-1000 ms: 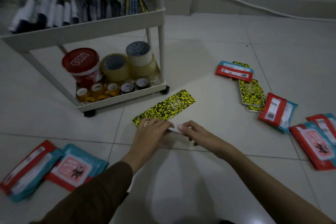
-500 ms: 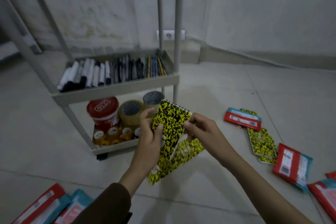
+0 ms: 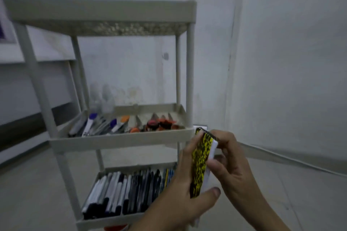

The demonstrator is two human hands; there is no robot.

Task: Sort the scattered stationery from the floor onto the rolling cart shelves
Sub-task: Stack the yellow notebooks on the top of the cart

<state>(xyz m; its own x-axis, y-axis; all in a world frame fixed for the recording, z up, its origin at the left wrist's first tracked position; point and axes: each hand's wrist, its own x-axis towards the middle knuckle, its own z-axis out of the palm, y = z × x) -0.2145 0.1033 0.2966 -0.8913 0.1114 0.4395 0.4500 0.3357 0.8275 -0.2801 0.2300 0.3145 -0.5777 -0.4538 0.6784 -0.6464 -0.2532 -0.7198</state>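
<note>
A yellow-and-black speckled spiral notebook is held upright, edge-on to the camera, in front of the white rolling cart. My left hand grips it from the left, thumb under its lower end. My right hand holds its white page side, fingers curled over the spiral top. The notebook sits level with the cart's right post, between the scissors shelf and the pen shelf. The cart's top shelf is seen from below; its contents are hidden.
The middle shelf holds scissors and cutters. The shelf below carries a row of pens and markers. A red lid peeks out beneath it. White walls meet in a corner behind, and a cable runs along the floor at right.
The view has tilted up from the floor to the cart's upper shelves. Both hands have raised the notebook from low in front of the tape shelf to the level of the scissors shelf.
</note>
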